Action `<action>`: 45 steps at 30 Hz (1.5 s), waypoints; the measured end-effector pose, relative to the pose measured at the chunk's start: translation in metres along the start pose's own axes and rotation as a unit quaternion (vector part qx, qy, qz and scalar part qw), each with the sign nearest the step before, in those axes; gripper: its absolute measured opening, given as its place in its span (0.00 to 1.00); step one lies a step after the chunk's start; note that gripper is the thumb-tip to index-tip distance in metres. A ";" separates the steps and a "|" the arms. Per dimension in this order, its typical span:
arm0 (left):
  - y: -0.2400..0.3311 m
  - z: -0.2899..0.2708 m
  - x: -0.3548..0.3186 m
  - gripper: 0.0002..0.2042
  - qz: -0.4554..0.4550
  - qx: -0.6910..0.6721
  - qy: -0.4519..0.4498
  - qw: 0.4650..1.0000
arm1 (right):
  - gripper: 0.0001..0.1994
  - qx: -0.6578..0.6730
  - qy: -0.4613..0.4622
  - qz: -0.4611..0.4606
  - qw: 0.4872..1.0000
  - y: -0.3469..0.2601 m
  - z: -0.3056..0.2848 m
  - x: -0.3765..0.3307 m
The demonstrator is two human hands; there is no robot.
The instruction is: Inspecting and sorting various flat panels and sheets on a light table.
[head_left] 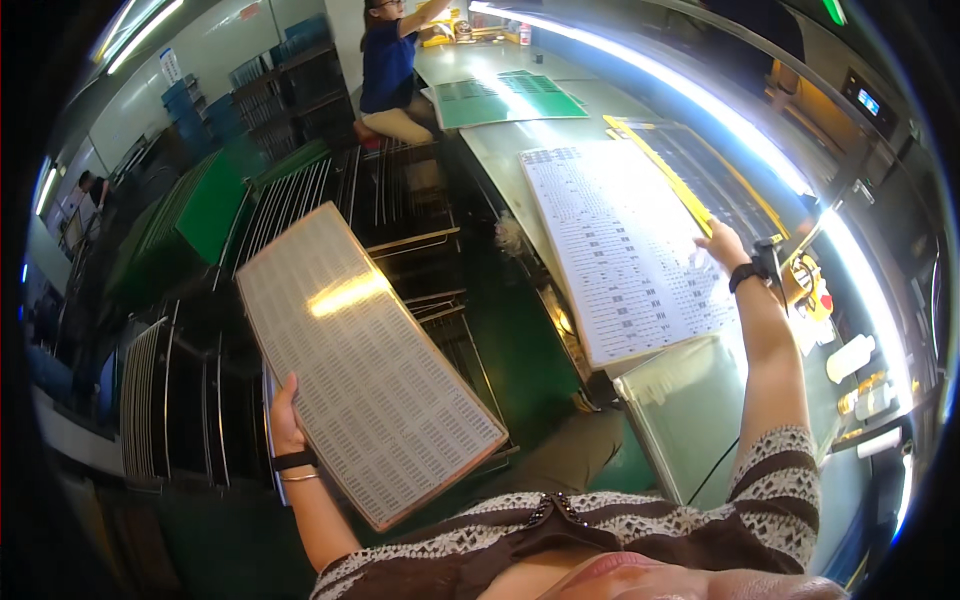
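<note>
My left hand (287, 420) grips the left long edge of a large circuit board panel (365, 365). This panel is pale grey with rows of fine pattern and copper-coloured edges, and it is held tilted off the bench, over the racks. On the bench to the right lies a white patterned panel (630, 250), brightly lit. At its right edge, my right hand (722, 247) has its fingers curled over the yellow border of a dark see-through film sheet (705, 165). The undersides of both hands' grips are partly hidden.
Dark wire racks (290, 210) and upright green panels (205, 205) stand at the left. A green panel (510, 100) lies farther up the bench, near a seated co-worker (390, 65). A bright tube light (660, 75) runs above the bench. White bottles (850, 358) and tape rolls (798, 280) stand right.
</note>
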State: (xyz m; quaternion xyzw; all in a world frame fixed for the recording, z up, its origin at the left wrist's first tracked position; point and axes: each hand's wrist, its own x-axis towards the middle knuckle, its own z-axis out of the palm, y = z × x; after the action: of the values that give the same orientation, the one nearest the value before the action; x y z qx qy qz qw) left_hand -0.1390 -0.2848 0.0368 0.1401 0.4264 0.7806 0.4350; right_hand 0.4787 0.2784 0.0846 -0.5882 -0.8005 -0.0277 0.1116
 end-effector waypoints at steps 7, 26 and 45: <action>-0.032 -0.014 0.007 0.22 -0.055 -0.031 0.014 0.998 | 0.33 0.025 -0.100 -0.096 0.990 -0.131 0.045 -0.104; -0.170 0.324 0.139 0.14 -0.146 -0.082 -0.209 0.963 | 0.28 0.936 -0.128 0.067 0.321 -0.155 -0.058 -0.272; -0.227 0.004 -0.024 0.16 -0.255 0.235 0.070 0.936 | 0.16 0.831 0.009 0.217 0.512 0.189 0.036 0.022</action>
State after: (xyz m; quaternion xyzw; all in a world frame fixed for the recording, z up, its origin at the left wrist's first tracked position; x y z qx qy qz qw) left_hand 0.0047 -0.2433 -0.1358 0.0702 0.6481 0.5292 0.5432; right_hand 0.6462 0.3634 0.0376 -0.3819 -0.3039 0.6701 0.5592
